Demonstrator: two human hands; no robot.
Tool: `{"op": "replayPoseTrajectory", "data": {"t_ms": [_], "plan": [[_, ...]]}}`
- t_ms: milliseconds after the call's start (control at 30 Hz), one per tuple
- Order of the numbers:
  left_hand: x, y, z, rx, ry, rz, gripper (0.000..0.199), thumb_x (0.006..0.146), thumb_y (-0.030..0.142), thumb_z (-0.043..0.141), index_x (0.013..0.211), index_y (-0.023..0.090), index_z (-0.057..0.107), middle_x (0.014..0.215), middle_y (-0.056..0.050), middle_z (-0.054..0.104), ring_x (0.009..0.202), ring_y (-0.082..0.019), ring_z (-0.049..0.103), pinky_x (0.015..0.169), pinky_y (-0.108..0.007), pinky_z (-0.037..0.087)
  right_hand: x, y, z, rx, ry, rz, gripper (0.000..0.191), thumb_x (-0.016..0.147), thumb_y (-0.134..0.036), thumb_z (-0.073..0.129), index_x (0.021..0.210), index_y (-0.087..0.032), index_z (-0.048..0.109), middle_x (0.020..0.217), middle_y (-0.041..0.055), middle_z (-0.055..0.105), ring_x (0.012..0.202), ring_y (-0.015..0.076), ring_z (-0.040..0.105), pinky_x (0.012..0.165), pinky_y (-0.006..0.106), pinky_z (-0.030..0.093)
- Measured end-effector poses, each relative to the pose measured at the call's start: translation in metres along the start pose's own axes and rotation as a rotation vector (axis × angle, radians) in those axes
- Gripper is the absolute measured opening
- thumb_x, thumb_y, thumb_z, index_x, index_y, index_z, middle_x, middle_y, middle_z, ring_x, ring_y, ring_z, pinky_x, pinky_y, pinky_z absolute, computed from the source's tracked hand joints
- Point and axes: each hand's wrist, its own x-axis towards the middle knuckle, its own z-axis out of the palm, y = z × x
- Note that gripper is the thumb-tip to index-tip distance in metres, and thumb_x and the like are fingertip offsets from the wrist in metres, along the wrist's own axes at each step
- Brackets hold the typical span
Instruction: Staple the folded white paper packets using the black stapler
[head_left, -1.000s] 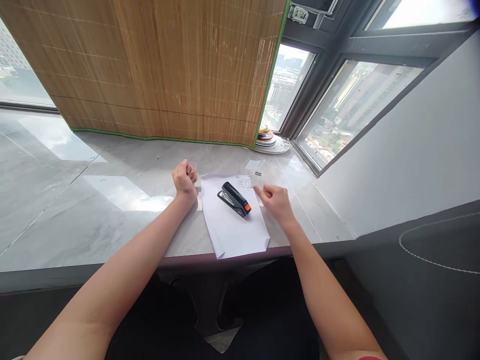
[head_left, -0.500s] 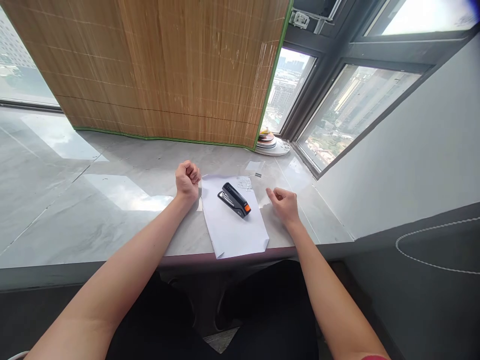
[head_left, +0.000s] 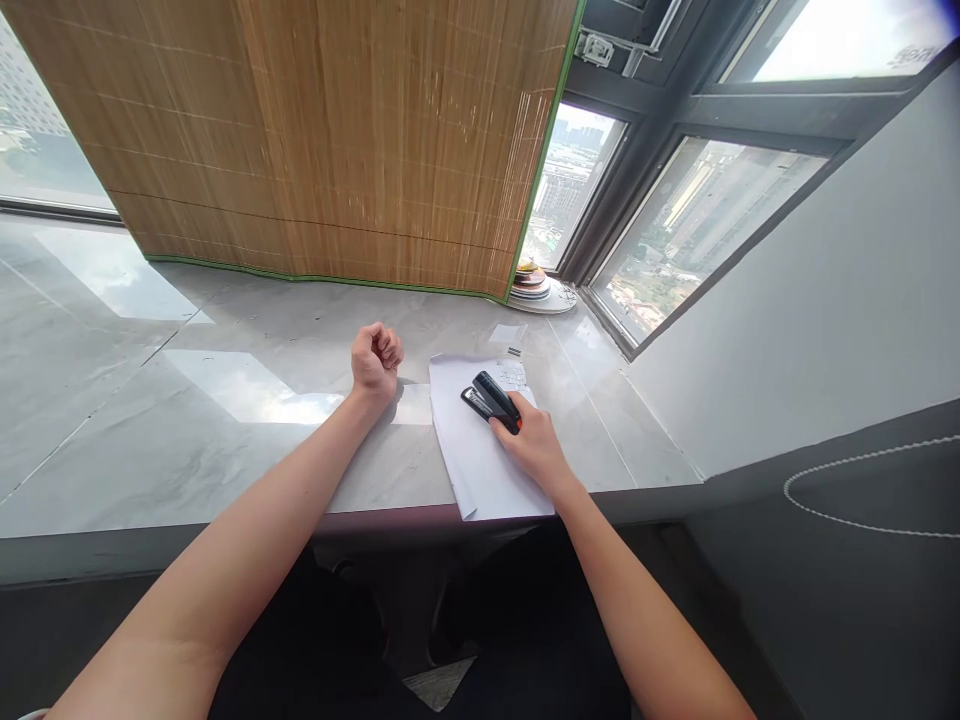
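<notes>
A black stapler [head_left: 491, 398] with an orange end lies at a slant over white paper [head_left: 472, 455] on the grey marble ledge. My right hand [head_left: 536, 440] is wrapped round its near right end, thumb on the left side, so the orange part is mostly hidden. To the left of the paper, my left hand [head_left: 376, 360] rests on the ledge in a loose fist, apart from the paper, with nothing visible in it. Wire-like pieces [head_left: 512, 374] lie at the paper's top right corner, and small dark strips [head_left: 514, 351] sit just beyond.
A bamboo blind [head_left: 337, 140] with green edging hangs over the back of the ledge [head_left: 247, 470]. Stacked plates [head_left: 544, 296] stand in the window corner. A white wall rises at the right, with a bead chain [head_left: 787, 490] below.
My right hand has moved left onto the stapler and closed round its end. Paper and stapler have shifted right. My left hand has stayed in place.
</notes>
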Motion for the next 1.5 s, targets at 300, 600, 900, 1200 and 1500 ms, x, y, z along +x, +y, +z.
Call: {"op": "replayPoseTrajectory", "data": {"t_ms": [300,600,900,1200,1500], "plan": [[0.0,0.001,0.002,0.006,-0.025,-0.018,0.031,0.081,0.032,0.065,0.064,0.021,0.042,0.058,0.005,0.029,0.047,-0.008,0.025,0.047,-0.028,0.021,0.009,0.063,-0.062,0.031,0.095,-0.013,0.044,0.095,-0.06,0.066,0.122,-0.026,0.071,0.107,0.0071,0.078,0.094,0.0251,0.07,0.08,0.035,0.053],[-0.004,-0.005,0.004,0.112,-0.176,-0.101,0.044,0.088,0.04,0.071,0.057,0.02,0.048,0.051,0.003,0.034,0.046,-0.008,0.032,0.046,-0.026,0.025,0.049,0.122,-0.093,-0.616,0.194,0.2,0.042,0.096,-0.033,0.051,0.057,-0.023,0.041,0.066,0.0052,0.057,0.065,0.0181,0.042,0.064,0.034,0.027],[-0.009,-0.001,0.008,0.083,-0.249,-0.301,0.052,0.096,0.056,0.054,0.068,0.017,0.071,0.066,-0.014,0.071,0.041,-0.014,0.046,0.045,-0.032,0.034,0.043,0.122,-0.087,-0.668,0.182,0.143,0.039,0.1,-0.031,0.051,0.062,-0.022,0.053,0.075,0.0077,0.063,0.067,0.0187,0.046,0.065,0.033,0.028],[-0.011,-0.001,0.007,0.167,-0.316,-0.225,0.059,0.096,0.062,0.051,0.076,0.014,0.08,0.075,-0.017,0.076,0.044,-0.015,0.048,0.051,-0.034,0.041,0.043,0.122,-0.088,-0.664,0.184,0.137,0.038,0.099,-0.031,0.05,0.062,-0.022,0.05,0.075,0.0067,0.061,0.067,0.0183,0.046,0.065,0.034,0.028],[-0.007,0.0,0.008,0.223,-0.202,-0.052,0.053,0.093,0.053,0.078,0.057,0.019,0.06,0.054,-0.003,0.053,0.047,-0.009,0.04,0.046,-0.026,0.025,0.049,0.115,-0.09,-0.504,0.411,-0.06,0.04,0.102,-0.039,0.047,0.064,-0.026,0.041,0.071,0.0069,0.06,0.072,0.022,0.053,0.073,0.037,0.041]]}}
